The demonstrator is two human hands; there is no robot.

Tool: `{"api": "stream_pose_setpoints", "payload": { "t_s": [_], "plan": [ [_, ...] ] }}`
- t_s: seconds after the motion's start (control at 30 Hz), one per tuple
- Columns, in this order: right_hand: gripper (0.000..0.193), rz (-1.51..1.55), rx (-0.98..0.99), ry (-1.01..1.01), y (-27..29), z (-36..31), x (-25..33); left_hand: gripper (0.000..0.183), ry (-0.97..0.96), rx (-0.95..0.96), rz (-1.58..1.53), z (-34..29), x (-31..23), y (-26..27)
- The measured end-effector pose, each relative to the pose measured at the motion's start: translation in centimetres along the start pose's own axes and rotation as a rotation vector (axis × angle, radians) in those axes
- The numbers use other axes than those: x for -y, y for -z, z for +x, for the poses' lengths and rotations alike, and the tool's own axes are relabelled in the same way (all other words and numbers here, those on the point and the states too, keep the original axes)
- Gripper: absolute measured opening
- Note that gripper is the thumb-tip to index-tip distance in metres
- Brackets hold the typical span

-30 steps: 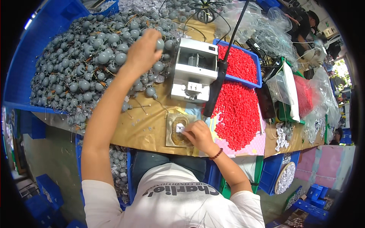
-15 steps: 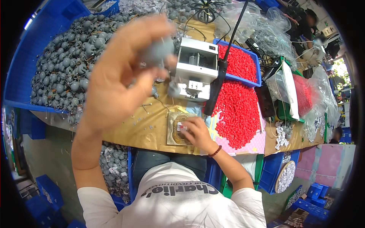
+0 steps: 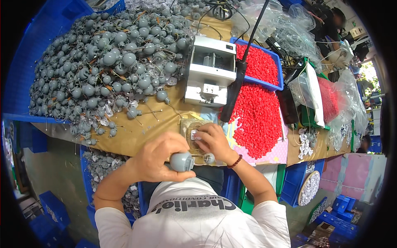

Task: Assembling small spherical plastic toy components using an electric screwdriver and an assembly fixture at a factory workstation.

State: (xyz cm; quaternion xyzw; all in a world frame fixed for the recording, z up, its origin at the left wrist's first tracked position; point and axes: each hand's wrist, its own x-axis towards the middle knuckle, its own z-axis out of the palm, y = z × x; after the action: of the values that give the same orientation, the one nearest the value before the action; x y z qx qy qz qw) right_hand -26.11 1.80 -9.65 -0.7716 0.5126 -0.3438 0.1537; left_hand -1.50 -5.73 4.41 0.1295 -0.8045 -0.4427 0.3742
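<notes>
Grey bulb-shaped piece (image 3: 181,162) sits in the person's left hand (image 3: 159,157), thumb and fingers curled around it, in front of the table's near edge. Right hand (image 3: 213,142) bends over a small square block (image 3: 184,125), its fingertips at a white label (image 3: 193,134); whether they pinch or merely press it cannot be told. Smaller grey ball (image 3: 209,158) appears just below that hand. Beyond stand a white machine (image 3: 209,74), a large grey heap (image 3: 109,62) to its left and red pieces (image 3: 256,124) to its right.
</notes>
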Motion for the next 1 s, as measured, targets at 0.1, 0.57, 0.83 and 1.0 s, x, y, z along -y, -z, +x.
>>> {"api": "stream_pose_setpoints", "payload": {
  "t_s": [0.1, 0.57, 0.83, 1.0],
  "plan": [
    [0.021, 0.433, -0.064, -0.18, 1.2, 0.0, 0.2, 0.049, 0.087, 0.049, -0.119, -1.8, 1.0, -1.2],
    [0.043, 1.257, 0.474, -0.524, 3.2, -0.6, 2.8, 0.027, 0.528, -0.395, -0.224, -8.2, 5.9, -6.6],
    [0.029, 1.075, 0.506, -0.564, 2.2, -1.8, 1.6, 0.028, 0.509, -0.407, -0.237, -8.2, 6.6, -7.5],
    [0.029, 0.9, 0.297, -0.601, 1.5, -1.5, 0.9, 0.024, 0.42, -0.31, 0.109, -8.3, 6.9, -7.2]
  ]
}}
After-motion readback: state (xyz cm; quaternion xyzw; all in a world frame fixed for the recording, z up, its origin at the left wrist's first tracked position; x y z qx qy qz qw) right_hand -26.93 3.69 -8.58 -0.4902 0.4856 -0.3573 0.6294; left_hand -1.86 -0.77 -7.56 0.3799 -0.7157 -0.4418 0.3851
